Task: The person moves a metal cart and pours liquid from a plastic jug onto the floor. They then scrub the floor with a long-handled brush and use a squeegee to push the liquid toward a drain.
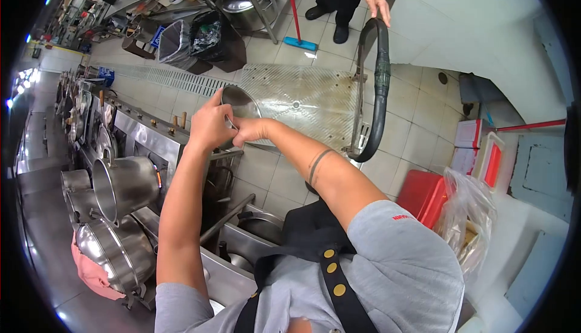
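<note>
Both my hands hold a round metal vessel (pixel 243 99) by its near side, above the tiled floor and the near end of a ridged metal platform cart. My left hand (pixel 210 120) has its fingers wrapped round the rim side. Just to its right, my right hand (pixel 247 129) is closed against the vessel's edge. The vessel is tilted with its mouth turned away to the right; its contents cannot be made out.
The platform cart (pixel 296 94) has a black handle (pixel 381 85), with another person's hand (pixel 376 5) near its top. A stove counter (pixel 145 128) with pots (pixel 130 187) lies left. Bins (pixel 215 39), a blue-headed broom (pixel 301 43) and a red crate (pixel 422 197) stand around.
</note>
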Motion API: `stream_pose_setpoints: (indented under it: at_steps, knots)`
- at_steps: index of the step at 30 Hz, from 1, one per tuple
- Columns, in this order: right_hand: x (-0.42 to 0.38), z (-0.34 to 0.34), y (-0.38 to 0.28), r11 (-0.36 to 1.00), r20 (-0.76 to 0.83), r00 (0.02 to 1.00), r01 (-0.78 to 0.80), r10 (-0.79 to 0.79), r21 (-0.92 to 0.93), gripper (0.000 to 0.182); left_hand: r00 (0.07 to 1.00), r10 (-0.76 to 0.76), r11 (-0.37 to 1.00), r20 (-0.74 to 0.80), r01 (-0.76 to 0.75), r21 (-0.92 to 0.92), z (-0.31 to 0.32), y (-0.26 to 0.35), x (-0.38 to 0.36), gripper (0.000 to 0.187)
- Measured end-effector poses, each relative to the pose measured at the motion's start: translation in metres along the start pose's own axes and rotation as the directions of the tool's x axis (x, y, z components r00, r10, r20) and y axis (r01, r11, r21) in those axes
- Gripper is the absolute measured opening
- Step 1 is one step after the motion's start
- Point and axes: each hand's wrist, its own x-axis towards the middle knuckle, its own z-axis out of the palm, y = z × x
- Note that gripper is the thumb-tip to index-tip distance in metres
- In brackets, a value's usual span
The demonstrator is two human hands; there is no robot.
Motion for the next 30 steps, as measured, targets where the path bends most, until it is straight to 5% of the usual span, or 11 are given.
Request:
stream_pose_setpoints:
  at_steps: [3,9,19,26,29,30]
  knots:
    - [0.010,-0.012,-0.002,0.993,0.020,1.000,-0.010,0.008,0.121,0.084,0.997,0.023,0.999,0.080,-0.026,0.043,-0.015,0.001,0.022,0.037]
    - [0.033,-0.032,-0.002,0.965,-0.017,0.998,0.055,-0.053,0.255,0.042,0.990,0.027,0.994,0.139,-0.042,0.102,-0.018,-0.006,0.064,0.037]
    - [0.068,-0.054,0.007,0.868,-0.032,0.998,0.068,-0.060,0.492,0.024,0.986,-0.030,0.987,0.163,0.003,0.162,-0.020,-0.018,0.107,0.031]
    - [0.071,-0.067,-0.008,0.871,0.040,0.997,0.038,-0.066,0.490,0.025,0.979,-0.092,0.985,0.181,0.063,0.159,-0.026,-0.025,0.112,0.034]
    - [0.077,-0.067,-0.014,0.932,0.147,0.989,-0.039,-0.016,0.361,0.033,0.966,-0.178,0.977,0.187,0.151,0.149,-0.030,-0.030,0.096,0.035]
    - [0.076,-0.066,-0.020,0.981,0.160,0.987,-0.015,-0.017,0.193,0.040,0.974,-0.192,0.978,0.121,0.180,0.108,-0.027,-0.034,0.083,0.035]
